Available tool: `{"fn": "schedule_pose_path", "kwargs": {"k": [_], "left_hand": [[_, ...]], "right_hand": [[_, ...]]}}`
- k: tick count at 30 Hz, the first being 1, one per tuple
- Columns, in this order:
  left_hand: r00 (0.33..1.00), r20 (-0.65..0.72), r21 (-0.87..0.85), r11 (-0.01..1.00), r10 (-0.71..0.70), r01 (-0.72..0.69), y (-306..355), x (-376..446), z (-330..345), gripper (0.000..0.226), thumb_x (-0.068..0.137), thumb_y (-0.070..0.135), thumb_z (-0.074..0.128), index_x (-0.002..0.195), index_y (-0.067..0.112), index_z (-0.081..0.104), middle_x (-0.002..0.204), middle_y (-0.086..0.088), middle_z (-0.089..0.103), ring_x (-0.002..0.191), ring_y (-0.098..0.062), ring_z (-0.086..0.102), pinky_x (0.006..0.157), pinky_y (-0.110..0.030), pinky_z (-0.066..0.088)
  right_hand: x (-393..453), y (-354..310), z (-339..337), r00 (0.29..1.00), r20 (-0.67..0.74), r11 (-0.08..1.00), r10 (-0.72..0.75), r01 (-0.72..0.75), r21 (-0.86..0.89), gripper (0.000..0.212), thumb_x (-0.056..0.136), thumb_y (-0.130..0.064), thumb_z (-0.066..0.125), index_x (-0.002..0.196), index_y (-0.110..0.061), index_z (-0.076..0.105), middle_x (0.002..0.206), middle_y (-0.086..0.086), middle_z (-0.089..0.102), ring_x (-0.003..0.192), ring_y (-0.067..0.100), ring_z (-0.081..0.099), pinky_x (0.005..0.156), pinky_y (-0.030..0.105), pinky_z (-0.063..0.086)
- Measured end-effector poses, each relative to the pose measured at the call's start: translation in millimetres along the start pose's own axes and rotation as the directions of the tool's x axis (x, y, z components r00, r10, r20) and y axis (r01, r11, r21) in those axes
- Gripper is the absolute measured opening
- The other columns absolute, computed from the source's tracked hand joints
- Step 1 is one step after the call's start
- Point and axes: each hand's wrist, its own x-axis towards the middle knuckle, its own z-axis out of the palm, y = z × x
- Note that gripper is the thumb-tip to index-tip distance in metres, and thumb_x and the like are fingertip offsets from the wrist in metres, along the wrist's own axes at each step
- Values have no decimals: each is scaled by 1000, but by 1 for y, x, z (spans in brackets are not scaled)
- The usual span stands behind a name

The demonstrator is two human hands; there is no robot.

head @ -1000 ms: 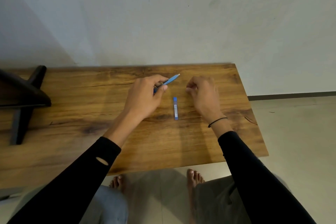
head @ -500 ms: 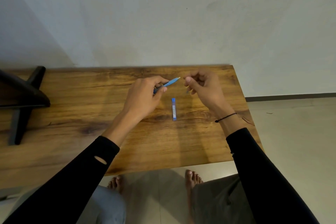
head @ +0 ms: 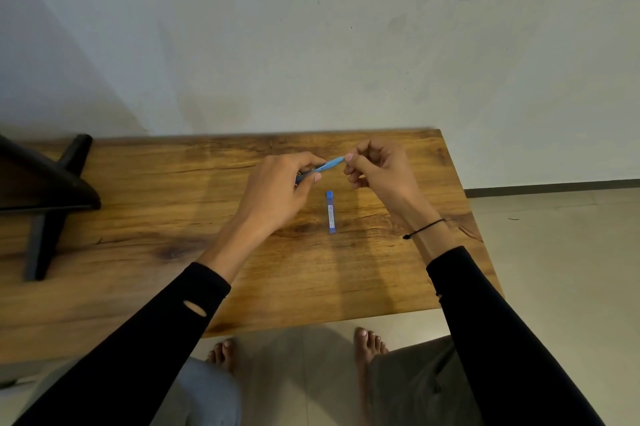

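A: Your left hand point(head: 277, 190) curls tight around the blue pencil point(head: 327, 166), held above the table point(head: 138, 218) with its tip slanting up to the right. The blue tube point(head: 330, 212) lies flat beneath.

B: Your right hand point(head: 381, 173) has its fingers curled, with the fingertips meeting at that tip. I can't tell whether they pinch it.

I saw the slim blue pencil point(head: 328, 165) slanting up to the right, its lower half gripped in my left hand point(head: 277, 191), its tip pinched by my right hand point(head: 381, 176).
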Motion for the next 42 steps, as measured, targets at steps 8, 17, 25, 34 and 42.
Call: {"fn": "schedule_pose_path", "kwargs": {"k": [8,17,25,34,42], "left_hand": [[1000,28,38,999,-9,8,-2,-2,2,30,104,28,71,133,26,76,112,8,83,98,-12,75,88,-39,63],[993,9,180,977,-119,115,-13,1,7,27,102,28,73,127,21,79,102,2,63,90,-15,61,76,-34,47],[978,-15,322,925,-208,202,-16,-3,12,18,99,33,77,113,23,82,94,2,79,87,-20,74,75,-39,62],[986,-19,426,890,-168,161,-14,0,21,19,101,29,73,109,14,81,101,-9,71,87,-27,68,66,-37,39],[987,-57,341,926,-151,161,-11,0,7,33,101,48,68,119,23,79,109,-3,73,102,-31,74,76,-40,54]], "right_hand": [[0,-4,-8,970,-239,977,-31,-22,-214,21,91,-13,61,72,-4,60,62,8,62,58,14,54,55,28,46],[2,22,-19,952,-68,600,300,-243,-762,17,88,-20,69,78,-15,56,75,4,62,73,28,59,59,31,40],[1,7,-19,972,-109,684,209,-225,-694,37,96,-40,76,75,-16,56,67,-2,59,65,16,55,55,29,36],[-37,3,61,985,-91,452,144,-147,-880,55,88,-56,76,71,-24,36,73,-5,42,75,27,52,60,34,35],[-28,5,56,978,-96,563,183,-184,-806,36,91,-42,73,74,-15,56,74,3,65,72,28,62,50,30,30]]}}
